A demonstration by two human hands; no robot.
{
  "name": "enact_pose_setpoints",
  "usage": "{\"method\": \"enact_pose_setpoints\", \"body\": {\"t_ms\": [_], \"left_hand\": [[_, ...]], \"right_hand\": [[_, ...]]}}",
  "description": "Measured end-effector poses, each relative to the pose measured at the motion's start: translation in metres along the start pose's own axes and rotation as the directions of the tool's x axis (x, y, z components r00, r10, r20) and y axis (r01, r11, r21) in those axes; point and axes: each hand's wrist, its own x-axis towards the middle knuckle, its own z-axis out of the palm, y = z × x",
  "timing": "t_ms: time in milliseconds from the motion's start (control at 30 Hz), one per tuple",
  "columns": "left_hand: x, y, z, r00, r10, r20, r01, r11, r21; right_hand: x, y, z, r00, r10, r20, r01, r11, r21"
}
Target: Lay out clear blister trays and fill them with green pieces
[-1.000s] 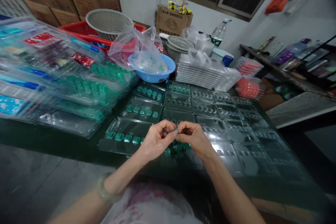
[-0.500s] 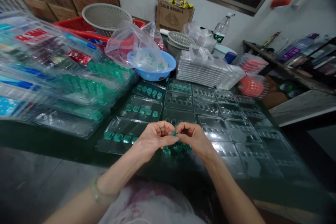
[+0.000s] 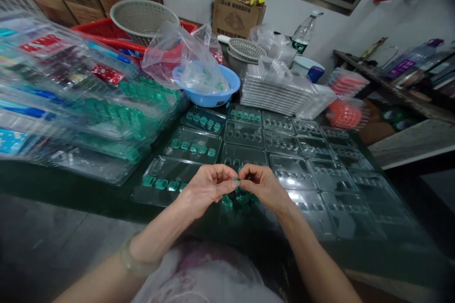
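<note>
My left hand [image 3: 212, 186] and my right hand [image 3: 263, 186] meet fingertip to fingertip above the dark green table. Between their pinched fingers is a small green plastic piece [image 3: 236, 179], mostly hidden by the fingers. Just under the hands lies a loose heap of similar translucent green pieces [image 3: 241, 201]. Left of my left hand, a clear plastic tray [image 3: 152, 196] carries a row of green pieces. Behind it another clear tray [image 3: 177, 133] also has its row filled. To the right of my right hand, clear trays [image 3: 289, 163] show moulded hollows without green pieces.
Stacked clear packages [image 3: 71, 123] crowd the table's left side. At the back stand a blue basin [image 3: 209, 99] with a plastic bag, a grey colander [image 3: 142, 19], a stack of clear trays [image 3: 270, 92] and a water bottle [image 3: 303, 35]. A wooden shelf [image 3: 398, 85] is at the right.
The green piece between my fingertips shows less than before, as the fingers have shifted slightly around it. Both hands stay in almost the same place; the view has moved a little.
</note>
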Motion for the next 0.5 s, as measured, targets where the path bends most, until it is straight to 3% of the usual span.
{"method": "enact_pose_setpoints", "body": {"t_ms": [133,233,333,500], "left_hand": [[-0.003,0.0,-0.001,1.0,0.001,-0.013,0.0,0.996,0.092],[-0.004,0.0,-0.002,0.999,0.017,0.028,-0.017,1.0,0.011],[-0.005,-0.001,-0.004,0.998,0.036,0.056,-0.03,0.995,-0.1],[0.0,-0.002,-0.008,0.99,-0.061,0.129,0.093,0.962,-0.256]], "right_hand": [[-0.001,0.0,0.003,0.999,-0.039,-0.018,0.037,0.995,-0.094],[-0.003,-0.006,0.003,0.998,-0.054,-0.014,0.052,0.994,-0.097],[-0.006,-0.007,0.002,0.999,-0.017,0.028,0.017,1.0,-0.007],[-0.008,0.008,-0.004,0.991,0.108,0.083,-0.124,0.966,0.229]]}}
